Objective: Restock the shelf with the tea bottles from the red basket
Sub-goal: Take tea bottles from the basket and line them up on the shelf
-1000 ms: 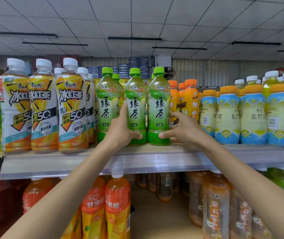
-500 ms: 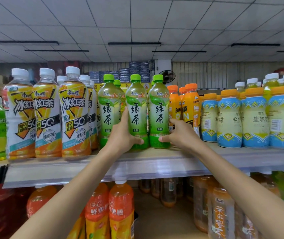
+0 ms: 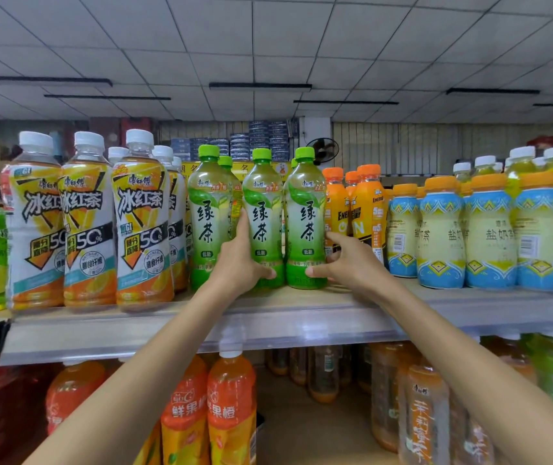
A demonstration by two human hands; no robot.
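Observation:
Three green tea bottles with green caps stand upright in a front row on the top shelf (image 3: 302, 317). My left hand (image 3: 239, 263) grips the lower part of the middle green tea bottle (image 3: 263, 209), thumb across its front and fingers behind. My right hand (image 3: 345, 263) holds the right green tea bottle (image 3: 305, 209) near its base, thumb in front, fingers round its right side. The left green tea bottle (image 3: 206, 213) stands free beside them. More green caps show behind the row. The red basket is out of view.
Iced tea bottles (image 3: 140, 226) with white caps stand left of the green tea. Orange energy drink bottles (image 3: 367, 209) press close on the right, then blue-and-cream bottles (image 3: 439, 236). Orange juice bottles (image 3: 231, 407) and other drinks fill the lower shelf.
The view has tilted up a little, so the shelf sits lower in frame. Both hands keep their hold on the two green tea bottles, which stay in place on the shelf.

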